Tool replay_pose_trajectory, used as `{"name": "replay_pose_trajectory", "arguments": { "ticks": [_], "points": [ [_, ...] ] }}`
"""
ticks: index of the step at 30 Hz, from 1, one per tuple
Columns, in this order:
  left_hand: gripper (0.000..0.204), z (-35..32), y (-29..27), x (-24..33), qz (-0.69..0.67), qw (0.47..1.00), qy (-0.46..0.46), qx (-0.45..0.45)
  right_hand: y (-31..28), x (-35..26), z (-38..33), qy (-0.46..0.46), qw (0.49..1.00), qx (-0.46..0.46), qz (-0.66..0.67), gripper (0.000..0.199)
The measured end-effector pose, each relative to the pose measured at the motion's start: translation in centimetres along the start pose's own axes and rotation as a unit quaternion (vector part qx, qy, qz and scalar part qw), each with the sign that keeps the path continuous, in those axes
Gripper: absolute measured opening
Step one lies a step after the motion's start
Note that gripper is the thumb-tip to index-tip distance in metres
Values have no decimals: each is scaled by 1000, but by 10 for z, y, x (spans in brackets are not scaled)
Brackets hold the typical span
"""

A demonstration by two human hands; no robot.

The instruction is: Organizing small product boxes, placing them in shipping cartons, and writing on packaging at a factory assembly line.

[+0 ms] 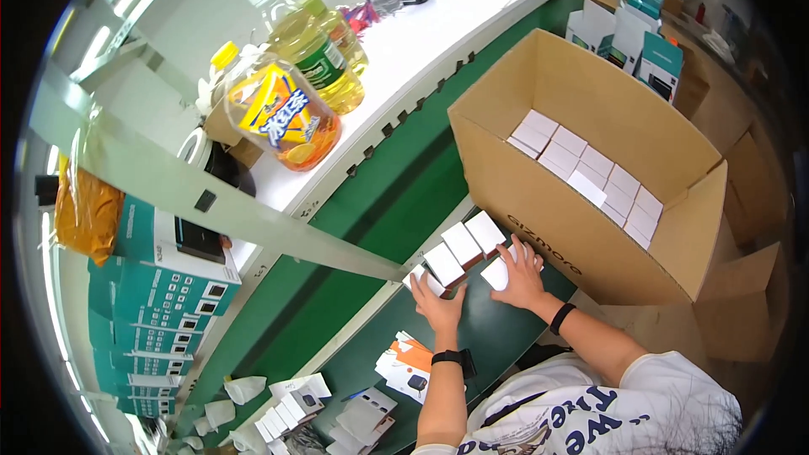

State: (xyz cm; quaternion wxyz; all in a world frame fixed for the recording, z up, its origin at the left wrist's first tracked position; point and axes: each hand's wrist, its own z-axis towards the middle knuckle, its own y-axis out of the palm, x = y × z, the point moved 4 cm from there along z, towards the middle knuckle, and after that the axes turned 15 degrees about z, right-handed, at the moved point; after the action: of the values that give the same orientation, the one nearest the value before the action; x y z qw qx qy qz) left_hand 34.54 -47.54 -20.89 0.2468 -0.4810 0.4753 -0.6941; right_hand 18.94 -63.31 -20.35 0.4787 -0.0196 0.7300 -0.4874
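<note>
Several small white boxes [444, 264] stand in a slanting row on the dark green work surface, their brown lower sides showing. My left hand [439, 310] grips the box at the near-left end [430, 279], thumb on one side and fingers on the other. Just right of the row, my right hand [524, 280] is closed around another white box [496, 275], its fingers over the far edge. Parts of both held boxes are hidden by my fingers. A dark band circles each wrist.
Right of my hands, a tall open carton [581, 244] holds rows of white boxes [590, 160]. Leaflets [404, 362] and more small boxes [291, 409] lie at the near left. Drink bottles [282, 114] line the white shelf; a slanted metal post [278, 240] and stacked teal boxes [160, 312] stand left.
</note>
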Motion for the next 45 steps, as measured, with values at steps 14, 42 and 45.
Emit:
{"name": "replay_pose_trajectory", "arguments": {
  "ticks": [14, 42, 45],
  "points": [
    [37, -104, -113, -115, -91, 995, 37, 12, 43, -90, -43, -224, 952, -57, 200, 58],
    [69, -203, -393, -621, -38, 950, -301, 78, 363, -396, -183, -278, 903, -272, 180, 75],
    [116, -154, -411, -650, 117, 915, -387, -8, 388, -440, -182, -273, 908, -287, 135, 96]
  ]
}}
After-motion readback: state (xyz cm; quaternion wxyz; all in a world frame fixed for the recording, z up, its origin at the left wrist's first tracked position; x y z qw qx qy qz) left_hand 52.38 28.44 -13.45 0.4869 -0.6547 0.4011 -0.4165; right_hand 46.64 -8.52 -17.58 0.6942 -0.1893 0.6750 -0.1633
